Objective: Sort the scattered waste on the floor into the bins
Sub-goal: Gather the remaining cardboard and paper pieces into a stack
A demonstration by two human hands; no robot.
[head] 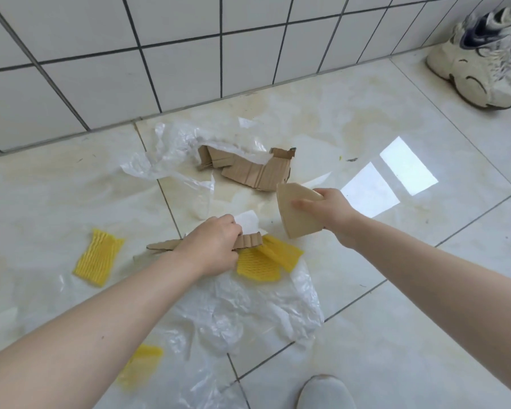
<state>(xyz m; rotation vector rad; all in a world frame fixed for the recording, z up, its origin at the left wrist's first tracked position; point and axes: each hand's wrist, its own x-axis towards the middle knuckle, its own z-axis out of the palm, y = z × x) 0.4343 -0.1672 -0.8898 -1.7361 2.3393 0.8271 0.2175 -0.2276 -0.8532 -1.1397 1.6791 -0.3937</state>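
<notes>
Nearest my view, a grey shoe toe [326, 391] stands on the glossy tiled floor [410, 335], with both bare forearms reaching out above it. Beside the toe lies a crumpled clear plastic sheet [248, 314], and a yellow foam net [140, 361] shows through more plastic under my left forearm.

I see the left hand [211, 246] low over the floor, its grip curled round a torn strip of corrugated cardboard [248, 241] that sticks out on both sides of the fist. A bit of white paper [248, 221] shows just past the knuckles. Touching the strip's right end, a second yellow foam net [266, 259] lies partly on the plastic sheet. A third yellow net [98, 261] sits apart to the left on bare tile.

The right hand [326, 209] is raised a little higher, its grip pinching a tan, fan-shaped piece of card [297, 215], thumb across the near face and fingers behind.

Beyond both hands, a larger piece of torn cardboard [254, 171] lies on the floor, half under another crumpled clear plastic film [171, 154] near the foot of the white tiled wall [189, 54]. At the far right corner, a white and navy sneaker [481, 57] rests by the wall.
</notes>
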